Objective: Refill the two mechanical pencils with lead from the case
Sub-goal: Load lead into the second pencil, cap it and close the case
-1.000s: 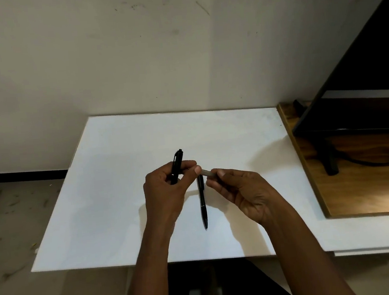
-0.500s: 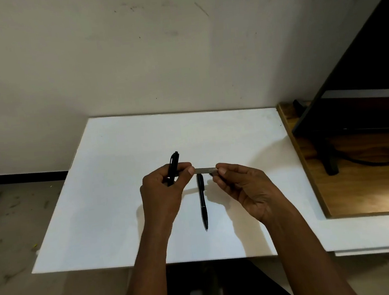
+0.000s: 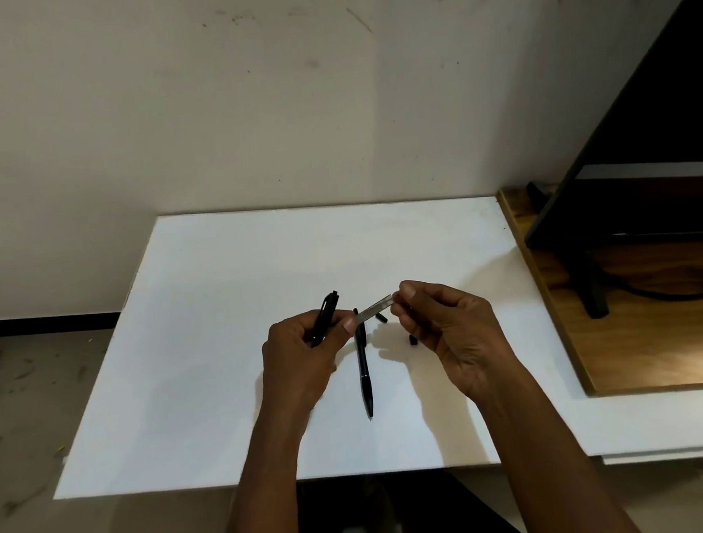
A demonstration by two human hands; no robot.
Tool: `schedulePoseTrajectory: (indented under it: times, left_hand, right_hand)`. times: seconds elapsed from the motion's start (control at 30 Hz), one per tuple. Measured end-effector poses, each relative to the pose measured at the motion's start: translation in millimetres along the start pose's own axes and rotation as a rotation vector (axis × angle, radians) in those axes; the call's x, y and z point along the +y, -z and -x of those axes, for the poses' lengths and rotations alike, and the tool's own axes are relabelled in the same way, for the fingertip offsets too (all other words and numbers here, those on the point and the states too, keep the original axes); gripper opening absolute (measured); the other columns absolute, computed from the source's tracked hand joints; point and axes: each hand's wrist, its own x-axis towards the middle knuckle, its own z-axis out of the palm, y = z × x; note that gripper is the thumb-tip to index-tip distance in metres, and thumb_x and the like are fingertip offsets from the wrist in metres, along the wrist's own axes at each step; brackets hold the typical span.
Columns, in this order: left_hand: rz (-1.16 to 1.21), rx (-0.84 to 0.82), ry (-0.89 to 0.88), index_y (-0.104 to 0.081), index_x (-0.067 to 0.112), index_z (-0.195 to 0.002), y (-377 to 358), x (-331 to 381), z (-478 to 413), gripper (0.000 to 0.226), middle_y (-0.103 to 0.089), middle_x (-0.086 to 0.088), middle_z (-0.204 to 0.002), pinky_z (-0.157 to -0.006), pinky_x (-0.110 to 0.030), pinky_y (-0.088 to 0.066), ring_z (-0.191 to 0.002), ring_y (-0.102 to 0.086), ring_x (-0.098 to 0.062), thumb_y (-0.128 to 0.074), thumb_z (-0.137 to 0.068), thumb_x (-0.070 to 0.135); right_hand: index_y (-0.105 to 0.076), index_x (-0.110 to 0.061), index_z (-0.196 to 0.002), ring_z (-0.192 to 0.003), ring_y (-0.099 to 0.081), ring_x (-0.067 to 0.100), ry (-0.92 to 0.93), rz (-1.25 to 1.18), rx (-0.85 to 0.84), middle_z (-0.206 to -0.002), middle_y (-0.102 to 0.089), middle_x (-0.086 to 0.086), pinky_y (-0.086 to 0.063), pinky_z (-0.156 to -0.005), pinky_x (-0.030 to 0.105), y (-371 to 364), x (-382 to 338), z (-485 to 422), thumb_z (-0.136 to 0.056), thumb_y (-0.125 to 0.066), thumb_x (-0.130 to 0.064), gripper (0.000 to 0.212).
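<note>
Both hands up over the white surface (image 3: 222, 364), close together. Left hand (image 3: 302, 357) is wrapped round one black pencil (image 3: 326, 316), clip end poking up and away; its thumb also pinches the near end of the lead case (image 3: 373, 309), a thin grey flat strip. Right hand (image 3: 446, 334) pinches the other end of the case with thumb and forefinger. Case now slopes up toward the right hand; half a second ago it sat level between the hands, and right hand has lifted and pulled a bit further right. Two small dark bits now show on the surface under the right hand, one (image 3: 381, 317) just behind the case and one (image 3: 412, 339) near the right fingers, possibly caps; too small to tell. Second pencil (image 3: 364, 368) lies flat on the surface between the hands, tip toward the person, untouched.

Judgement: case is being opened or tilted to get lead out; no lead visible yet, neither pencil refilled. Early in the task.
</note>
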Motion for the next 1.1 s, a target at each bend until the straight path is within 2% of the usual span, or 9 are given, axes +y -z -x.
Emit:
schedulePoseTrajectory:
  times: [0.17, 0.27, 0.37, 0.57, 0.7, 0.87, 1.03, 1.1]
  left_hand:
    - [0.006, -0.033, 0.006, -0.081, 0.025, -0.086, 0, -4, -1, 0.004, -0.059, 0.004, -0.061, -0.050, -0.022, -0.042, -0.047, -0.047, -0.009, -0.077, -0.086, 0.027]
    - [0.044, -0.053, 0.005, -0.080, 0.022, -0.085, 1, -7, -2, 0.004, -0.060, 0.006, -0.058, -0.046, -0.014, -0.039, -0.047, -0.047, -0.010, -0.076, -0.086, 0.023]
    - [0.067, -0.070, 0.007, -0.080, 0.020, -0.086, 1, -8, -3, 0.005, -0.059, 0.008, -0.056, -0.045, -0.012, -0.038, -0.046, -0.046, -0.011, -0.075, -0.087, 0.021]
    - [0.085, -0.085, 0.000, -0.080, 0.018, -0.089, -1, -9, -3, 0.007, -0.076, -0.008, -0.078, -0.044, -0.011, -0.039, -0.045, -0.048, -0.007, -0.073, -0.089, 0.017]
    - [0.083, -0.108, 0.004, -0.079, 0.018, -0.087, 0, -12, -4, 0.006, -0.077, -0.013, -0.085, -0.045, -0.013, -0.040, -0.044, -0.047, -0.011, -0.073, -0.089, 0.018]
    - [0.102, -0.133, 0.023, -0.079, 0.019, -0.087, 0, -13, -5, 0.005, -0.079, -0.009, -0.084, -0.044, -0.013, -0.040, -0.043, -0.046, -0.012, -0.074, -0.088, 0.017]
    - [0.066, -0.147, 0.043, -0.077, 0.019, -0.086, 0, -14, -4, 0.003, -0.080, -0.004, -0.082, -0.043, -0.012, -0.038, -0.040, -0.046, -0.013, -0.074, -0.088, 0.019]
    - [0.068, -0.146, 0.051, -0.076, 0.019, -0.086, 1, -14, -4, 0.003, -0.080, -0.003, -0.082, -0.043, -0.011, -0.038, -0.038, -0.047, -0.013, -0.074, -0.089, 0.020]
  right_hand:
    - [-0.081, -0.005, -0.091, -0.079, -0.078, 0.022, 0.040, 0.055, -0.001, -0.093, -0.079, 0.014, -0.062, -0.073, 0.026, -1, -2, 0, -0.077, -0.080, -0.016, 0.017]
    - [-0.080, -0.007, -0.095, -0.079, -0.077, 0.020, 0.108, 0.121, -0.002, -0.090, -0.080, 0.011, -0.061, -0.072, 0.025, -2, -2, 1, -0.087, -0.075, -0.014, 0.012]
    - [-0.078, -0.007, -0.100, -0.080, -0.077, 0.021, 0.178, 0.188, -0.011, -0.089, -0.080, 0.010, -0.062, -0.072, 0.026, -3, -3, 2, -0.091, -0.072, -0.014, 0.013]
    - [-0.081, -0.017, -0.093, -0.080, -0.076, 0.018, 0.265, 0.297, 0.009, -0.089, -0.080, 0.006, -0.061, -0.072, 0.026, -5, -3, 1, -0.090, -0.074, -0.017, 0.008]
    - [-0.081, -0.017, -0.093, -0.077, -0.074, 0.016, 0.288, 0.302, 0.033, -0.087, -0.079, 0.004, -0.057, -0.067, 0.022, -5, -4, -1, -0.089, -0.075, -0.019, 0.008]
    - [-0.080, -0.013, -0.093, -0.075, -0.073, 0.014, 0.320, 0.284, 0.064, -0.080, -0.077, 0.000, -0.057, -0.066, 0.021, -5, -4, -3, -0.090, -0.074, -0.022, 0.011]
    - [-0.072, -0.010, -0.098, -0.084, -0.077, 0.017, 0.317, 0.110, 0.167, -0.088, -0.079, 0.003, -0.060, -0.068, 0.024, -2, -6, -5, -0.099, -0.062, -0.017, 0.012]
    - [-0.071, -0.008, -0.100, -0.082, -0.077, 0.016, 0.279, 0.107, 0.174, -0.087, -0.079, 0.004, -0.061, -0.068, 0.024, 2, -8, -5, -0.100, -0.061, -0.016, 0.013]
